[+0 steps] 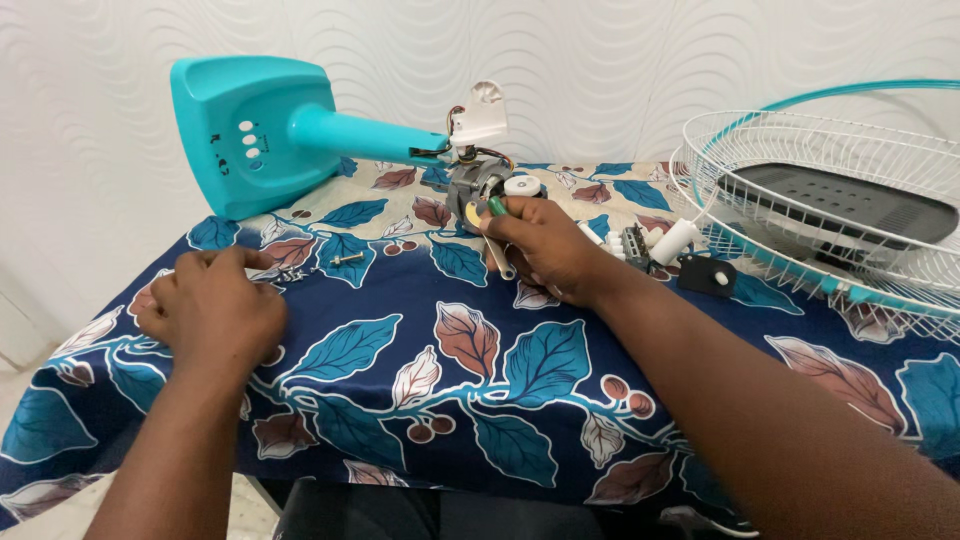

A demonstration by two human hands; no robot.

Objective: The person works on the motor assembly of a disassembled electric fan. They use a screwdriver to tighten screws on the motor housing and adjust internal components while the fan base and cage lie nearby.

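- Tablecloth (480, 330) nearest us, dark blue with leaves, bare between our two arms.
- Our left hand (215, 305) rests on it, fingers curled and pinching at small screws (300, 272); they lie right at its fingertips, just beyond toward the fan base.
- Our right hand (545, 245) is closed round a screwdriver (497, 232), shaft running up and away from us, tip at the motor (478, 185).
- So the right hand is nearer the motor, touching distance.
- Farther back: teal base (250, 130) on its side, neck pointing right into the motor.
- White grille (830, 215) off right.
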